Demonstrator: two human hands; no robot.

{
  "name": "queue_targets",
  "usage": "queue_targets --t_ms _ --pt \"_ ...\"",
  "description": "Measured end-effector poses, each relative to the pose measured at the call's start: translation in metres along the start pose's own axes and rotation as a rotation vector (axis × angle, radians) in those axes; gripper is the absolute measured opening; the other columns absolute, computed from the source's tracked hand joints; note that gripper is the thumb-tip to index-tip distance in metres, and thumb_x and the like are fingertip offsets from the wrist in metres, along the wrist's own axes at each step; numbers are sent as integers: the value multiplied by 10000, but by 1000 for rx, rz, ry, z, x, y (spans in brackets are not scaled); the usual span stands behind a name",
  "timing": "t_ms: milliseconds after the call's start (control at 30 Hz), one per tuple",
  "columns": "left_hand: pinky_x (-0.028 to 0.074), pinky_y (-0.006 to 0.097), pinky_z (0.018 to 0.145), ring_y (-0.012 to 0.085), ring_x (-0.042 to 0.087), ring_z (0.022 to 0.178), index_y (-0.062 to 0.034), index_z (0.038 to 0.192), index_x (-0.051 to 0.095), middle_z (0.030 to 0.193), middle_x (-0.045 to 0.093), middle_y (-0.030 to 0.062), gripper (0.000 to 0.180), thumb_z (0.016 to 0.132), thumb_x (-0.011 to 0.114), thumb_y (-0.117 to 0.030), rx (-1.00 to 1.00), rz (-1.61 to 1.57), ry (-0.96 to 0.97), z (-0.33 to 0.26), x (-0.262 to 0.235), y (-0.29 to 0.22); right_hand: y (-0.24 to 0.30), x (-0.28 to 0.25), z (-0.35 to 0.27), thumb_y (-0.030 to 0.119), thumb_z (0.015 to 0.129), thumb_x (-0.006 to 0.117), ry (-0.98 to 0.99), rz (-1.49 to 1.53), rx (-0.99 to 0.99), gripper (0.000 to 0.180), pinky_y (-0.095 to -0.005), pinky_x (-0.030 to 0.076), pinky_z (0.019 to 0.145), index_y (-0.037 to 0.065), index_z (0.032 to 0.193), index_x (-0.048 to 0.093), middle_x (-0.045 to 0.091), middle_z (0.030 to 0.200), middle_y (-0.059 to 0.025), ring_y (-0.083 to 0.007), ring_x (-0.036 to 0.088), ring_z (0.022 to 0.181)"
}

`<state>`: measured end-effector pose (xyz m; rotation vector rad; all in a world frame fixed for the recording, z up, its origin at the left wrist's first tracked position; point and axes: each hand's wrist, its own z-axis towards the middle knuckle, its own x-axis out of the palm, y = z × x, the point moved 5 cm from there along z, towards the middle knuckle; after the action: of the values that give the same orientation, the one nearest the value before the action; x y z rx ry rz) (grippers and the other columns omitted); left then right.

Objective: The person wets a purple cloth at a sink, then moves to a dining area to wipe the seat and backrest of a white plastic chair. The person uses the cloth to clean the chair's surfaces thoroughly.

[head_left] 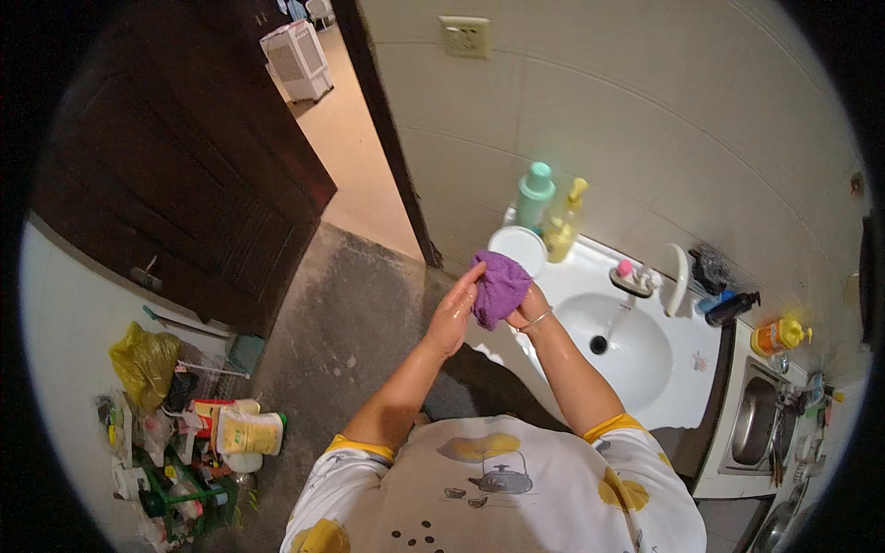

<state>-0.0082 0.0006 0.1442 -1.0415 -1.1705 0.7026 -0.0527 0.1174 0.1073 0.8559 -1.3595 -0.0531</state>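
A crumpled purple cloth point(501, 288) is held up in front of me, beside the washbasin's near left corner. My right hand point(533, 306), with a bracelet at its wrist, grips the cloth from the right; most of its fingers are hidden by the fabric. From the other side my left hand point(452, 315) touches the cloth's edge. Its fingers are stretched out and its skin looks wet. Just behind the cloth, a round white lid or dish point(518, 247) rests on the corner of the white washbasin point(687, 392).
A green bottle point(535, 197) and a yellow pump bottle point(562, 221) stand behind the basin. The faucet point(678, 281) is at its back. At right are a dark pump bottle point(733, 309) and a steel sink point(756, 424). A dark door point(175, 175) and cluttered rack point(189, 488) are left.
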Motion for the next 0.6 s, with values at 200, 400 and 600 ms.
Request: queue_targets --t_ms 200,400,600 --pt "343 337 1068 206 417 1285 -59 1442 361 1433 400 116 578 947 603 -233 -1 -91 -336 15 -96 -50 -63 56 84 117 933 590 -345 -366 -105 223 -323 551 805 16 1131 613 674 1036 -77 -169 652 910" --pt "439 331 978 175 540 1125 -59 1346 468 1221 558 68 488 920 643 -222 -184 -302 -105 34 -168 -64 -101 84 134 296 967 483 -13 167 68 325 -366 551 833 46 1113 628 668 1037 -96 -219 664 924" --pt "483 303 867 147 590 966 -47 1142 567 1026 612 44 289 907 653 -191 -127 -272 -245 78 -217 -67 -106 92 194 232 971 469 -370 -196 -104 302 -342 520 848 20 1140 601 649 1066 -105 -206 641 954"
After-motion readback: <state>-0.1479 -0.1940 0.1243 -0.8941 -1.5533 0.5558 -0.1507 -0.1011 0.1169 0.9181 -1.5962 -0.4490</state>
